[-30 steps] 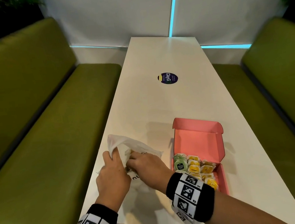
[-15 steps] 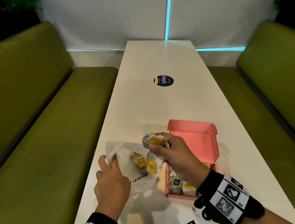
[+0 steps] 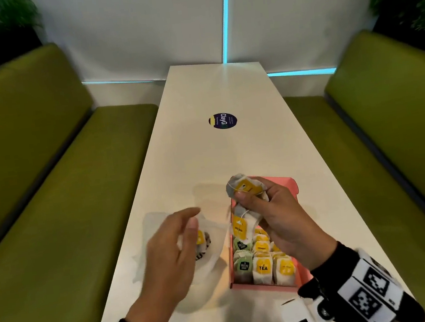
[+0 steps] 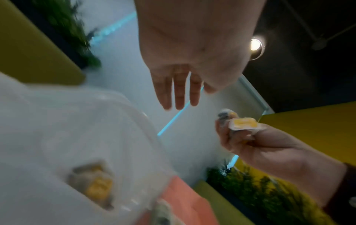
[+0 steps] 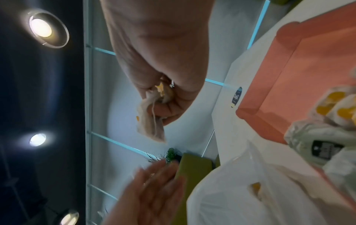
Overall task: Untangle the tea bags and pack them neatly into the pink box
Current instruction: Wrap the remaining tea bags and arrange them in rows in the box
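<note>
Dangling by tangled strings, tea bags [image 3: 245, 197] are pinched in the curled right hand [image 3: 280, 222] above the pink box [image 3: 300, 282], whose rows it partly hides; left hand [image 3: 164, 257], blurred, fingers apart and empty, hovers over a white plastic bag [image 3: 211, 244] on the white desk [image 3: 218, 154] between green benches [image 3: 38, 209]

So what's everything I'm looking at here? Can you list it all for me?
tea bags in hand: a small tangled clump, yellow tags, above the box
packed tea bags: several rows, yellow and green tags, in the box
pink box: one, open, on the table
plastic bag: one, white, left of the box, tea bags inside
table: one, white
sticker: one, dark, round, mid-table
benches: two, green
right hand: grips the clump
left hand: open, empty
</note>
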### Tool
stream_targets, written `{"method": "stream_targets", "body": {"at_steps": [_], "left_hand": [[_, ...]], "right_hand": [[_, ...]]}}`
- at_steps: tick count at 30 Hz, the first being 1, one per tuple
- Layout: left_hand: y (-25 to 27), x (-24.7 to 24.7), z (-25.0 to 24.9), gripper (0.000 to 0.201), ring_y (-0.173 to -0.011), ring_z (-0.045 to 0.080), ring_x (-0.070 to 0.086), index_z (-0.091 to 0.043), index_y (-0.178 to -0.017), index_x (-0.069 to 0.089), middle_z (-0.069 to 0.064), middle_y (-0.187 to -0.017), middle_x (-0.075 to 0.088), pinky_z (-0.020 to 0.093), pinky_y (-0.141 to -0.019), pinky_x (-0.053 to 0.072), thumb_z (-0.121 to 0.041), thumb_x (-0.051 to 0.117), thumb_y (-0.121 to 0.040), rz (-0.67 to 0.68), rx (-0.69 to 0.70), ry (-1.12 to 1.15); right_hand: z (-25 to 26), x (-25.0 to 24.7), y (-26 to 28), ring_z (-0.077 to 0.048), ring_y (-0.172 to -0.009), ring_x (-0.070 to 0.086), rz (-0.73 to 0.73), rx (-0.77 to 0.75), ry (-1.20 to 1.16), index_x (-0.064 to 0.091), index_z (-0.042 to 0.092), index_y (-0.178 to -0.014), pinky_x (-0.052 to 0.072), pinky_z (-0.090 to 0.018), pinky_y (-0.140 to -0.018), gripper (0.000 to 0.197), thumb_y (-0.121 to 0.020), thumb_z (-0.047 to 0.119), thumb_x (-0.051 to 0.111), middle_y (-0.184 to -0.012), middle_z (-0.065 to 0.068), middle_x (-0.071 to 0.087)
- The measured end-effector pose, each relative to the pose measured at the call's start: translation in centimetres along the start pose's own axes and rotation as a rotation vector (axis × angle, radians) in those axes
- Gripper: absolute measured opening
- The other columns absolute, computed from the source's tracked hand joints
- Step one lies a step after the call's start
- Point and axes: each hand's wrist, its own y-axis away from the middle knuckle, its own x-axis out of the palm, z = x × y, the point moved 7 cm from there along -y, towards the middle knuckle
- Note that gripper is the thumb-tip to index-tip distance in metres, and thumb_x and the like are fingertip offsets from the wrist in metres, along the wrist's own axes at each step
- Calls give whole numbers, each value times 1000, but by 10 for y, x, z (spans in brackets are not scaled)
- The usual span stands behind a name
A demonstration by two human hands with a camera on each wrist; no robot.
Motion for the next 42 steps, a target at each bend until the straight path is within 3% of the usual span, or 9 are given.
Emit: {"method": "stream_targets", "body": {"at_steps": [4,7,10,14,17,24,36,40,42], "left_hand": [[4,76,-3,48,-101,16,65,-43,-116,56,-3,-121,64,41,-87,53,-65,28,-84,318,-532,758],[13,107,-6,60,-97,17,68,-27,-99,69,3,-107,71,38,-76,57,-68,28,-80,330,-853,1167],[19,119,1,55,-94,23,67,-18,-91,73,11,-99,70,37,-85,53,-62,43,-79,278,-993,1269],[27,134,5,49,-83,26,70,-8,-83,75,15,-95,71,38,-92,47,-49,49,-84,333,-1047,1295],[25,138,10,36,-78,25,71,-11,-86,75,12,-93,71,33,-74,56,-40,57,-75,299,-1062,1348],[26,139,16,34,-87,29,63,-4,-99,63,19,-86,68,38,-60,58,-29,54,-79,231,-1054,1452],[28,139,28,27,-83,36,64,-2,-90,64,19,-89,66,48,-75,52,-17,58,-69,193,-1015,1369],[29,132,39,19,-56,23,64,-7,-80,62,8,-68,67,27,-53,55,-2,47,-69,170,-1034,1269],[33,131,37,18,-43,15,50,-9,-72,58,3,-60,59,14,-35,34,1,47,-63,219,-1069,1171]], "right_hand": [[-12,-8,8,-16,-91,64,-50,-112,485,64,14,-106,51,-30,-84,24,-84,6,64,-99,-4,69],[-23,0,16,-7,-102,52,58,-231,887,58,17,-115,38,-10,-89,35,-81,24,61,-110,7,56],[-36,1,23,-9,-120,37,174,-222,1086,39,23,-135,26,-16,-98,56,-82,35,50,-129,6,46],[-40,-10,30,1,-134,15,195,-148,1217,9,39,-145,12,-25,-96,71,-86,42,50,-148,14,26],[-37,-19,33,3,-134,10,203,-196,1265,4,53,-137,13,-28,-95,75,-73,62,41,-143,21,23],[-12,-61,47,6,-94,51,-68,-341,965,53,42,-98,36,-4,-73,32,-68,42,67,-101,20,49],[-13,-85,48,-2,-60,57,-251,-243,836,61,32,-74,40,-8,-59,35,-76,-4,65,-75,19,64],[0,-89,47,-10,-61,60,-155,-233,717,68,26,-70,48,-20,-60,32,-73,-6,64,-80,11,64],[7,-88,47,-15,-71,62,-91,-242,693,71,21,-69,51,-28,-60,28,-66,-3,59,-85,9,65]]}}
